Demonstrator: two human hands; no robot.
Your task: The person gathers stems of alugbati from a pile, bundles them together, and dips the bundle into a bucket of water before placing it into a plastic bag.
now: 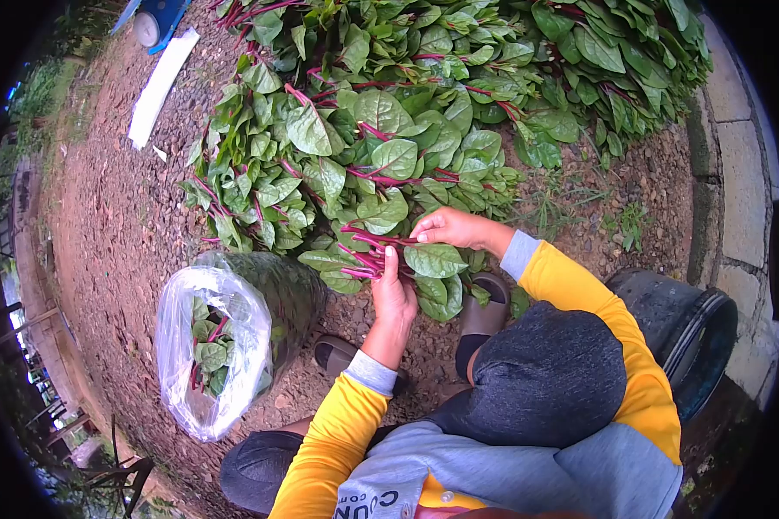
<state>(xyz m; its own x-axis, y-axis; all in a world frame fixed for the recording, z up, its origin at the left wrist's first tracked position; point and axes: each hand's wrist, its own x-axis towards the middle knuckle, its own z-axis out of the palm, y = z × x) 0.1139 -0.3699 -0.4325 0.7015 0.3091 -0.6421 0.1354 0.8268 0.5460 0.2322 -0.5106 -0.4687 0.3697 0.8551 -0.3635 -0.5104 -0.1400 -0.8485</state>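
Note:
A small bunch of leafy greens with magenta stems (365, 253) is gripped in my left hand (393, 298), the thumb lying over the stems. My right hand (446, 227) pinches a stem at the bunch's right side, above a broad green leaf (435, 259). Right behind both hands lies a large pile of the same greens (381, 160), its stems pointing various ways. To the left of my left hand, a clear plastic bag (175, 346) stands open at the top with leaves and red stems inside.
A dark round container (679, 333) lies on its side at the right, near a stone-block edge (740, 190). A white strip (163, 86) and a blue object with a round white part (160, 22) lie on the gravel at the upper left. My sandalled feet are below the pile.

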